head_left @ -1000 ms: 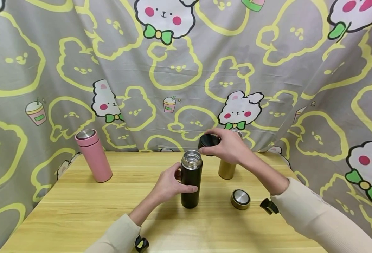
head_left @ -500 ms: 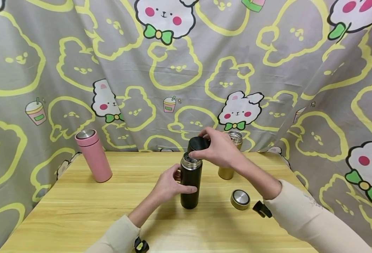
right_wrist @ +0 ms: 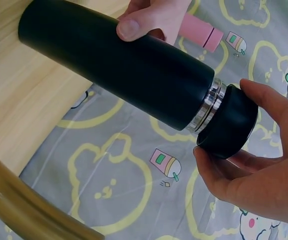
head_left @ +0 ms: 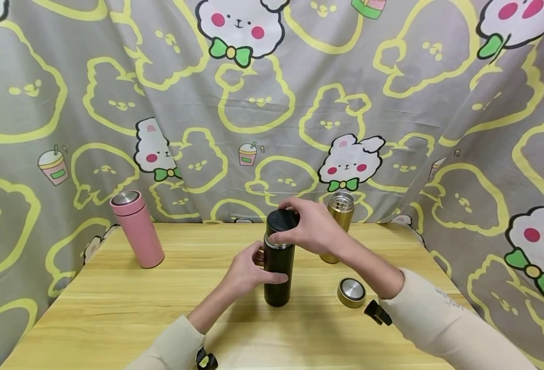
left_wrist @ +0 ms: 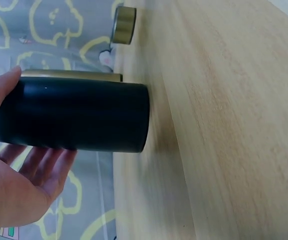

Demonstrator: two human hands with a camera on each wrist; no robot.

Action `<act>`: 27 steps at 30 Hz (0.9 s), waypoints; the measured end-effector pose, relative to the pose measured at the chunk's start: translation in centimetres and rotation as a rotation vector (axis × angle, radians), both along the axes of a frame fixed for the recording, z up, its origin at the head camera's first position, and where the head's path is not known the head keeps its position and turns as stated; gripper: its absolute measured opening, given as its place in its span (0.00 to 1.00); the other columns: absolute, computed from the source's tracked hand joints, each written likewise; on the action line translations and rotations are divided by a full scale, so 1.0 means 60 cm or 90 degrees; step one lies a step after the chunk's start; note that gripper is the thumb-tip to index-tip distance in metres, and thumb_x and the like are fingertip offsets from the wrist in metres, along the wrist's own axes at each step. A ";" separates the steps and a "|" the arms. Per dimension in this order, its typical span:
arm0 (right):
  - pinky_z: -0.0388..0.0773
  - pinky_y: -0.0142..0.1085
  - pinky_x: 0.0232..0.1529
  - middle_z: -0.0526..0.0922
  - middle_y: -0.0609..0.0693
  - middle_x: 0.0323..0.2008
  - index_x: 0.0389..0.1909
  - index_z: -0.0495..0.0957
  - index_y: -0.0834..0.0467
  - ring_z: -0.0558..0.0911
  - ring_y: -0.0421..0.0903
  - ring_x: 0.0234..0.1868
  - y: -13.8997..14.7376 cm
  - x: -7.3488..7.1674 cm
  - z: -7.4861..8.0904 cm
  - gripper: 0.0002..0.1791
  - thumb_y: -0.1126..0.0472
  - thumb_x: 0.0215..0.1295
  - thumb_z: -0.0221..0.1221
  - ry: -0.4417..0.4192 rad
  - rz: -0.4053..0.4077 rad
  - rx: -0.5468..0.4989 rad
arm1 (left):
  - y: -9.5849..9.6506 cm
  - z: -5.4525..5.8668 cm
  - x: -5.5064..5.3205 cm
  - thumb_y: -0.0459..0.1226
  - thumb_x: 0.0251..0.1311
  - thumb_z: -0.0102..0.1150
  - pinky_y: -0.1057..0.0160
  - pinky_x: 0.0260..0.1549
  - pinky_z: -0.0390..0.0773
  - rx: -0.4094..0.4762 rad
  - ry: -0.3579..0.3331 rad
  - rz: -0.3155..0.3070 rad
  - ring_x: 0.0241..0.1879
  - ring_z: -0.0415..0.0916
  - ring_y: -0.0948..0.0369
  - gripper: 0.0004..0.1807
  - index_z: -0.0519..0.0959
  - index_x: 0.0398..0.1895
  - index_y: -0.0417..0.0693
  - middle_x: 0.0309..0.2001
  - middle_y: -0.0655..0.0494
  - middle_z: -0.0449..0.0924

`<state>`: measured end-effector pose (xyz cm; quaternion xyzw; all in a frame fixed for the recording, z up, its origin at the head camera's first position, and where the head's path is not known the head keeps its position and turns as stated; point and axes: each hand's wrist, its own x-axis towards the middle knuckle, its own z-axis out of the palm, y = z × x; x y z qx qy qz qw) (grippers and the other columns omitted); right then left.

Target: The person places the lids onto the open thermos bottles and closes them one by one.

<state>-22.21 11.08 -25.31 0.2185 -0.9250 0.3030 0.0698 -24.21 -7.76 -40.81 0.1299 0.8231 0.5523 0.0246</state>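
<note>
A black thermos bottle [head_left: 278, 282] stands upright on the wooden table. My left hand [head_left: 250, 268] grips its body, the thumb across the front and the fingers behind, as the left wrist view also shows on the bottle [left_wrist: 83, 115]. With thumb and fingers my right hand [head_left: 312, 228] pinches the black lid [head_left: 283, 220] at the bottle's mouth. In the right wrist view the lid [right_wrist: 231, 122] sits slightly tilted over the steel neck [right_wrist: 207, 105], part of which still shows below it.
Behind my right hand stands a gold thermos [head_left: 341, 213] without its lid. The gold lid [head_left: 351, 292] lies to the right on the table [head_left: 161, 318]. A pink thermos [head_left: 139, 231] with its lid on stands at the left. A patterned curtain [head_left: 263, 103] hangs behind.
My right hand has brought the black lid left and down, from beside the black bottle onto its mouth. The left hand has kept its grip on the bottle.
</note>
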 end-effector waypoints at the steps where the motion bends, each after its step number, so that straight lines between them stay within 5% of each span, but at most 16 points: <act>1: 0.80 0.39 0.40 0.86 0.50 0.45 0.58 0.79 0.52 0.82 0.46 0.41 0.000 0.000 -0.001 0.34 0.47 0.49 0.76 -0.002 0.004 -0.003 | 0.000 0.000 0.000 0.49 0.35 0.85 0.57 0.44 0.82 0.000 -0.001 0.000 0.44 0.82 0.60 0.32 0.78 0.44 0.55 0.42 0.56 0.84; 27: 0.81 0.38 0.42 0.86 0.48 0.48 0.62 0.79 0.50 0.83 0.44 0.41 -0.001 -0.002 -0.001 0.36 0.46 0.50 0.75 -0.026 0.023 0.003 | 0.000 0.001 -0.002 0.51 0.35 0.85 0.57 0.44 0.82 -0.020 0.002 0.001 0.44 0.82 0.60 0.33 0.78 0.46 0.57 0.42 0.57 0.83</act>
